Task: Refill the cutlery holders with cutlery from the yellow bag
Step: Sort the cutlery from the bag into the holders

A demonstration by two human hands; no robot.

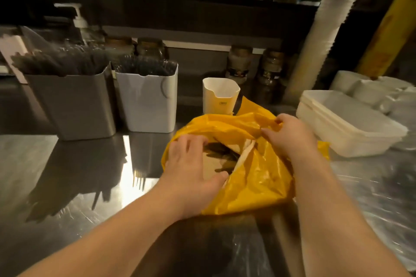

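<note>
A dim kitchen counter of brushed stainless steel (67, 186) carries streaked reflections; on it, near the front and middle, sits the yellow bag (254, 182), thin crinkled glossy plastic with its mouth gaping upward; inside show dark slender cutlery (221, 155) and a pale papery lining (245, 152). The left hand (191, 164) curls its fingers over the left rim of the mouth, thumb stretched along the near edge, gripping the plastic; the right hand (290, 135) pinches the bunched far-right rim between thumb and fingers. Behind the bag stands a small cream holder (219, 96) with a notched lip; to its left a white plastic holder (148, 103) and a matt grey metal holder (72, 105), both boxy and bristling with dark cutlery. Right of the bag lie white lidded rectangular boxes (349, 126); blurred glass jars (238, 63) line the back wall.
</note>
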